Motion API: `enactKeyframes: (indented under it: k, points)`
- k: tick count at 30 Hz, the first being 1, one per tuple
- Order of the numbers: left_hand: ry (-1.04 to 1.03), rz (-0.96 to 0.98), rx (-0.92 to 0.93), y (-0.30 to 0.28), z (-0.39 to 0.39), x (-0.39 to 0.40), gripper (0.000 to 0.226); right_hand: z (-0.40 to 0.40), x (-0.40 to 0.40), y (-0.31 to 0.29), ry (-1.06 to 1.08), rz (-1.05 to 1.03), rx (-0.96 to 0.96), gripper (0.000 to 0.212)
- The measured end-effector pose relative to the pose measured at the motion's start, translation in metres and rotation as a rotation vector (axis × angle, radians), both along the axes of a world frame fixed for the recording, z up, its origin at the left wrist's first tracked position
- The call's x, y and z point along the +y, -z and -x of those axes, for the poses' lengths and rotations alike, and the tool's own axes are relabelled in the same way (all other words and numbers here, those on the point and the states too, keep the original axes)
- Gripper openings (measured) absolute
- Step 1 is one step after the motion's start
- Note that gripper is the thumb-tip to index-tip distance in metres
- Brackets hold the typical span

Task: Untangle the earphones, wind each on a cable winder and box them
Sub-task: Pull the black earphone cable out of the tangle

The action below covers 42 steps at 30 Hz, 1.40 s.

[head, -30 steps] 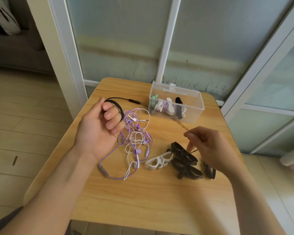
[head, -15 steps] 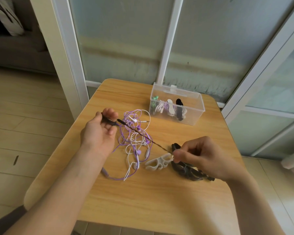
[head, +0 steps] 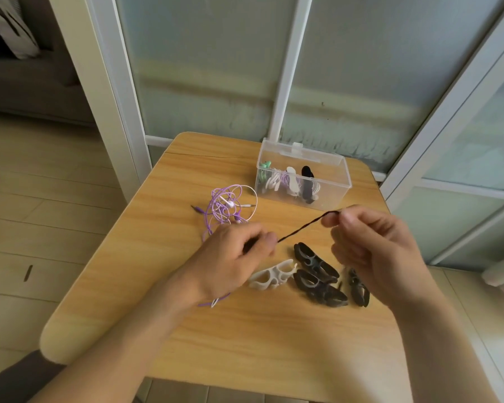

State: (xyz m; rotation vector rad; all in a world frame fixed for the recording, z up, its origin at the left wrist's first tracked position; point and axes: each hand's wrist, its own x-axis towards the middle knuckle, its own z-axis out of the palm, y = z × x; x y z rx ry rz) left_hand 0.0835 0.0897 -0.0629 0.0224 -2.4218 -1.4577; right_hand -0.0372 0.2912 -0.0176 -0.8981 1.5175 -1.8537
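Head view. Left hand (head: 236, 251) curled, pinching one end of black earphone cable (head: 300, 228); right hand (head: 370, 245) curled, pinching the other end, cable stretched taut between the two above wooden table (head: 245, 338). Tangle of purple and white earphones (head: 226, 206) lying on table beyond left hand. White cable winder (head: 272, 276) and black cable winders (head: 317, 274) lying below the hands. Clear plastic box (head: 330, 177), open, at far edge, holding several wound earphones.
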Motion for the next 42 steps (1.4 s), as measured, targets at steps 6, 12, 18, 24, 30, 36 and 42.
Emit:
enactKeyframes:
  k: [6,12,18,24,30,36,42]
  points:
    - [0.085,-0.750,-0.003,-0.018,0.001,0.005,0.033,0.000,-0.010,0.012,0.363,-0.364,0.229,0.027]
    - [0.121,-1.203,0.203,-0.023,-0.003,-0.011,0.020,-0.027,-0.031,0.024,0.067,-0.487,0.489,0.028]
    - [-0.107,-0.764,0.194,-0.020,0.001,-0.013,0.037,-0.051,-0.044,0.029,-0.056,-0.488,0.720,0.025]
    - [-0.063,0.020,-0.003,-0.004,-0.004,-0.001,0.025,-0.041,-0.040,0.023,0.250,-0.279,0.760,0.008]
    - [0.028,0.017,-0.084,-0.012,-0.008,-0.001,0.027,-0.026,-0.024,0.011,0.355,-0.394,0.621,0.009]
    - [0.229,-0.726,-0.123,-0.029,-0.010,0.004,0.030,-0.034,-0.036,0.023,0.176,-0.366,0.447,0.041]
    - [0.109,-1.188,0.066,-0.028,-0.006,0.004,0.020,-0.044,-0.049,0.037,0.115,-0.227,0.309,0.011]
